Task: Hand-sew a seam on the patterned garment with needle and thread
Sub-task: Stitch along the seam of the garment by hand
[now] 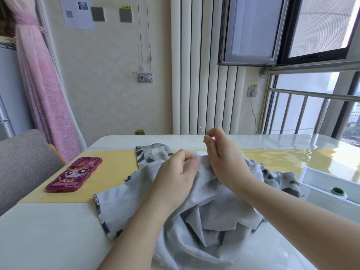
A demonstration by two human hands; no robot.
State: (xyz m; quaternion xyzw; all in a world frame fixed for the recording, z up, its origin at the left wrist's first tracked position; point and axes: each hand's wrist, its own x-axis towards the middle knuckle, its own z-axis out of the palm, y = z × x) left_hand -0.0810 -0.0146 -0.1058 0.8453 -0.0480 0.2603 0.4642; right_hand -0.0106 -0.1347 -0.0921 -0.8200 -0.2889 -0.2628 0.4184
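The garment [194, 230] lies bunched at lower centre on the desk [48, 230]. Left hand [175, 178] fingers pinch its seam, and right hand [222, 156] fingers clamp the needle [201, 129] above it, probably mid-stitch. The next move is likely to pull the stitch snug.

The glossy white, yellow-banded table [48, 230] bears a crumpled grey patterned garment [204, 221] under the fingers [186, 157], a magenta cartoon phone case [75, 174] to their left, a white plastic tray [319, 181] to their right.
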